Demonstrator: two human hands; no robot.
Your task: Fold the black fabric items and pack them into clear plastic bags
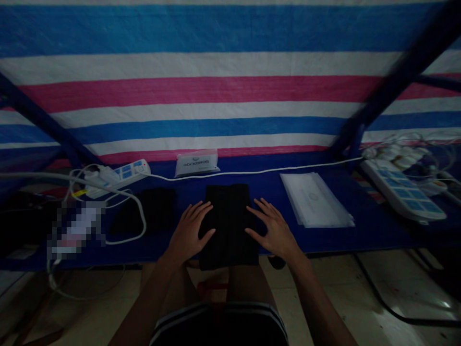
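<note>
A folded black cloth lies on the dark blue table, its near end hanging over the front edge. My left hand rests flat on the cloth's left side with fingers spread. My right hand lies flat on the cloth's right side, fingers also apart. Neither hand grips anything.
A stack of clear plastic bags lies to the right, and a packaged bag stands behind the cloth. Another black cloth sits to the left. White power strips with cables flank the table. Blue frame bars cross a striped tarp.
</note>
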